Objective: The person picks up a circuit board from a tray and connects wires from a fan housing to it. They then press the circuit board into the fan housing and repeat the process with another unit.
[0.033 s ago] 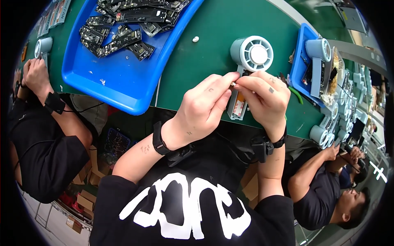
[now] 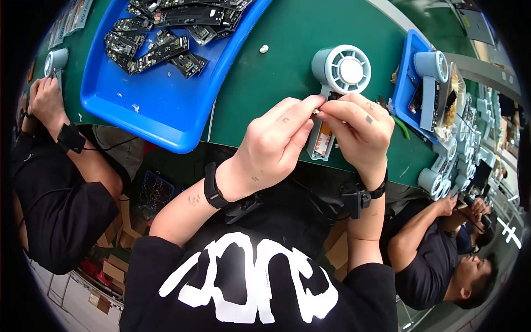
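Note:
A light-blue handheld fan [image 2: 341, 70] lies on the green table in front of me, its round head away from me. Its handle [image 2: 322, 145] is open toward me, with an orange and white part showing inside. Over that handle the fingertips of my left hand [image 2: 276, 138] and my right hand [image 2: 359, 128] meet, both closed in a pinch. Between them shows a small white piece [image 2: 316, 111], perhaps a connector, too small to make out. My fingers hide the upper part of the handle.
A blue tray [image 2: 182, 141] with several black circuit boards [image 2: 166, 50] stands at the left. At the right are a smaller blue tray [image 2: 406, 105], another fan [image 2: 430, 66] and a green-handled tool [image 2: 400, 127]. A small white bit [image 2: 264, 48] lies on the table. Co-workers sit on both sides.

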Demonstrator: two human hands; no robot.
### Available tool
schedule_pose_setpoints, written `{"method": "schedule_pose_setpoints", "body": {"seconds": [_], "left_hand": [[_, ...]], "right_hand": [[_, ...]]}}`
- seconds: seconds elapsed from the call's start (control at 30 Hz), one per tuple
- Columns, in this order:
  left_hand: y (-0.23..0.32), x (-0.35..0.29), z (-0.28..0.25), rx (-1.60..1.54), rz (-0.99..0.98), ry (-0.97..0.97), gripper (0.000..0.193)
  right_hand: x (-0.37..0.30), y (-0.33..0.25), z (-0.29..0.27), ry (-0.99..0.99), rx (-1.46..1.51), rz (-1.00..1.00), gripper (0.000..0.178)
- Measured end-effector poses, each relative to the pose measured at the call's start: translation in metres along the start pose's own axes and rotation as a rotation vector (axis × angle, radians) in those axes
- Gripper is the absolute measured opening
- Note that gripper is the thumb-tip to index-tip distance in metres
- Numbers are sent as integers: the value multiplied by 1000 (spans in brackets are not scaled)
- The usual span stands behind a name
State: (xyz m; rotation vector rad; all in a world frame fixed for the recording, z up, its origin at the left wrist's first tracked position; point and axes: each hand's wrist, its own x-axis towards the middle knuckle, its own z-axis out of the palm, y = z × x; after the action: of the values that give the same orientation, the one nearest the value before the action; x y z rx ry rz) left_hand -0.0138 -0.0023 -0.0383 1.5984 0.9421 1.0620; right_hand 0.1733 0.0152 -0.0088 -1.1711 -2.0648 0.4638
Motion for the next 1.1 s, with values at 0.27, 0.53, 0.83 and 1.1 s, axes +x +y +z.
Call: {"method": "schedule_pose_setpoints", "body": {"seconds": [0.27, 0.53, 0.83, 1.1], "left_hand": [[-10, 7, 3, 85, 162, 29, 34], [-11, 12, -2, 62, 166, 41, 34], [26, 1, -16, 14, 11, 149, 30], [17, 7, 13, -72, 62, 118, 31]], "right_hand": [[0, 7, 1, -6, 50, 17, 19], [4, 7, 12, 81, 25, 11, 19], [14, -34, 6, 110, -304, -196, 24], [-9, -30, -18, 121, -334, -120, 27]]}}
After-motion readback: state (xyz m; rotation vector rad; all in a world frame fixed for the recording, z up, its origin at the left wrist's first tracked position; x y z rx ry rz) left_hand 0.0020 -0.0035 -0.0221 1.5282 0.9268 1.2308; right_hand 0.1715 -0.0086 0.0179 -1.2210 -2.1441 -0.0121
